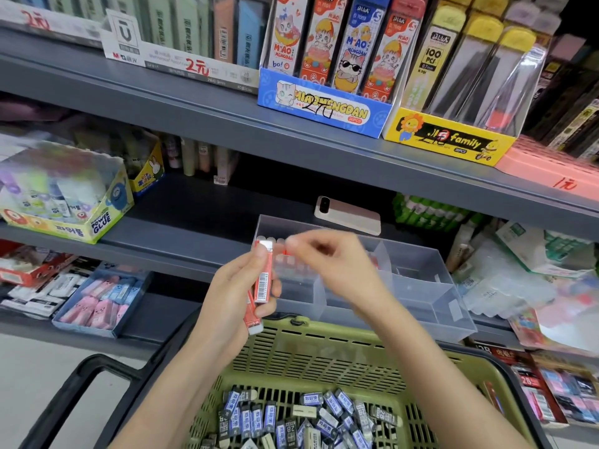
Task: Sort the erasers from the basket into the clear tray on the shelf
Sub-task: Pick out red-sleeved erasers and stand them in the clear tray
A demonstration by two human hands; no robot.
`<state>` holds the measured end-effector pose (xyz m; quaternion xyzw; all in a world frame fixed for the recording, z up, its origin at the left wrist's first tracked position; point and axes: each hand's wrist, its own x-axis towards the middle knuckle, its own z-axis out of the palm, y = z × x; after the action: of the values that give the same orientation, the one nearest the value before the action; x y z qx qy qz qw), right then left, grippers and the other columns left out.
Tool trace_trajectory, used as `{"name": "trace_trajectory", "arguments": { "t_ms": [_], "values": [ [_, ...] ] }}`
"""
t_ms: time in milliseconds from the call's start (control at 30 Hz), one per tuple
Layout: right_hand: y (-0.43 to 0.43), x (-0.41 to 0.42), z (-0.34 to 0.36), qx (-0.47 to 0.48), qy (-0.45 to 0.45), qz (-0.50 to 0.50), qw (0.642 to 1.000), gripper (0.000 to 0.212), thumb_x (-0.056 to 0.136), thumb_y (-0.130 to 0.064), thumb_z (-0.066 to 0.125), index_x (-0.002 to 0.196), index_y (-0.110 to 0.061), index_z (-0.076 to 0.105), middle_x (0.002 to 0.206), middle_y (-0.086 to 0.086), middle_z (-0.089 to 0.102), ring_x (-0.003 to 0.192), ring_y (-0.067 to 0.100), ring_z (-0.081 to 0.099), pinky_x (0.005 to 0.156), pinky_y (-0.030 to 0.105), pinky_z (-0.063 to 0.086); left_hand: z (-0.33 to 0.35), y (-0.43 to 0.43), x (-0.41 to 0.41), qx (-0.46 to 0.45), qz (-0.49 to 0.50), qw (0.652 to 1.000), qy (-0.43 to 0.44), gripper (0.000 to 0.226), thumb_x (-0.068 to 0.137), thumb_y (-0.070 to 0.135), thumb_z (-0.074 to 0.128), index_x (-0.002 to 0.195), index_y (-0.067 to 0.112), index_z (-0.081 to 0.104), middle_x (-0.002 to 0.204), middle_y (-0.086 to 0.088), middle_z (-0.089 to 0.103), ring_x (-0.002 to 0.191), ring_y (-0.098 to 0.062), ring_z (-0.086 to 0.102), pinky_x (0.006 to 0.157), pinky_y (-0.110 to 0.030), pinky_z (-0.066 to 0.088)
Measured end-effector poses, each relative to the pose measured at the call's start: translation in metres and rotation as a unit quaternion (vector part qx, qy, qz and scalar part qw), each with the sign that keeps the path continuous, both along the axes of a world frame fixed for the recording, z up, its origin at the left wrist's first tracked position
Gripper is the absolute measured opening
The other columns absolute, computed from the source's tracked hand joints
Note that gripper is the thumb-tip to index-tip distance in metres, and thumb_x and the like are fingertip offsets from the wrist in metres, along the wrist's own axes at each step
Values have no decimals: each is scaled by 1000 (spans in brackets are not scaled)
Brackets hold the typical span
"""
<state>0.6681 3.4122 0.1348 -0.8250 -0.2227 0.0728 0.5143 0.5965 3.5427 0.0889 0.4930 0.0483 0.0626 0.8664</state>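
The grip of the left hand (238, 298) curls round two red erasers (264, 281), upright just before the tray (421, 286) on the shelf (194, 218). The right hand (327, 259) is blurred beside their tops, its grip unclear.

arms: shown bare from wrist to lower frame edge | left hand (238, 296): bare | right hand (327, 264): bare, fingertips blurred

Bright even light, motion-blurred right hand (327, 264), warped edges

Two red-sleeved erasers (263, 280), held upright, front the clear divided tray (431, 306); blue-sleeved erasers (291, 422) lie heaped in the green basket (324, 335).
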Motion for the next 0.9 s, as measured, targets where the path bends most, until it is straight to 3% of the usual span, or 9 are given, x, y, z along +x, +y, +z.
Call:
{"name": "trace_trajectory", "arguments": {
  "t_ms": [33, 100, 267, 333, 433, 533, 633, 733, 900],
  "values": [
    [3, -9, 1, 6, 12, 32, 999, 2, 82, -32, 69, 83, -32, 71, 65, -7, 61, 59, 5, 50, 59, 16, 41, 0, -1, 0, 0, -3, 1000, -3, 31, 88, 39, 53, 92, 17, 74, 61, -4, 54, 51, -10, 43, 36, -17, 32],
    [7, -21, 2, 12, 28, 53, 998, 14, 82, -24, 70, 96, -28, 68, 65, -4, 56, 59, 8, 46, 58, 18, 40, 0, -2, 0, -14, 2, 1000, -4, 30, 86, 37, 55, 96, 10, 67, 66, -7, 57, 49, -10, 47, 35, -17, 32],
    [7, -38, -2, 50, 54, 57, 996, 5, 85, -15, 67, 86, -17, 71, 62, -2, 61, 61, 8, 53, 67, 23, 46, 2, -5, -1, -29, 3, 1000, 7, 43, 82, 39, 55, 108, 6, 56, 74, -9, 63, 48, -13, 53, 33, -18, 33],
    [2, -36, -3, 108, 97, 18, 989, 7, 85, -12, 64, 86, -13, 71, 65, 1, 66, 59, 9, 58, 60, 18, 48, 3, -6, -1, -1, 8, 1000, 5, 45, 83, 44, 52, 109, 6, 57, 72, -10, 63, 50, -17, 57, 33, -18, 32],
    [-19, -6, 2, 176, 115, -136, 968, 11, 85, -4, 59, 80, -8, 68, 60, -1, 67, 56, 10, 62, 51, 18, 48, 1, -4, -1, 30, 32, 999, 16, 52, 80, 50, 53, 104, 5, 58, 61, -7, 55, 44, -13, 52, 34, -17, 27],
    [-49, 38, -3, 56, 46, -251, 965, 18, 81, -8, 65, 63, -10, 66, 45, 0, 54, 45, 14, 47, 51, 29, 40, 0, 0, -2, 25, 42, 999, 8, 54, 81, 50, 65, 95, -1, 56, 58, -6, 51, 42, -12, 38, 42, -17, 33],
    [-61, 69, -14, -119, 48, -255, 958, 31, 76, -23, 73, 52, -7, 62, 46, 6, 48, 47, 21, 40, 56, 33, 35, -2, 4, 0, -34, 27, 999, 4, 22, 75, 25, 65, 93, 11, 64, 65, -3, 55, 57, -15, 48, 55, -24, 37],
    [-55, 87, -18, -246, 87, -220, 940, 31, 71, -29, 76, 58, -7, 58, 57, 10, 52, 53, 23, 44, 57, 32, 38, -5, 6, 3, -108, 19, 994, -5, 38, 64, 4, 59, 103, 6, 61, 73, -6, 57, 69, -17, 56, 62, -28, 44],
    [-45, 94, -28, -273, 113, -195, 935, 30, 71, -31, 80, 67, -7, 62, 69, 11, 62, 66, 24, 58, 69, 33, 48, -6, 6, 4, -100, 43, 994, -15, 25, 81, 0, 48, 102, 8, 61, 77, -5, 61, 76, -17, 62, 73, -28, 52]
  ]
}}
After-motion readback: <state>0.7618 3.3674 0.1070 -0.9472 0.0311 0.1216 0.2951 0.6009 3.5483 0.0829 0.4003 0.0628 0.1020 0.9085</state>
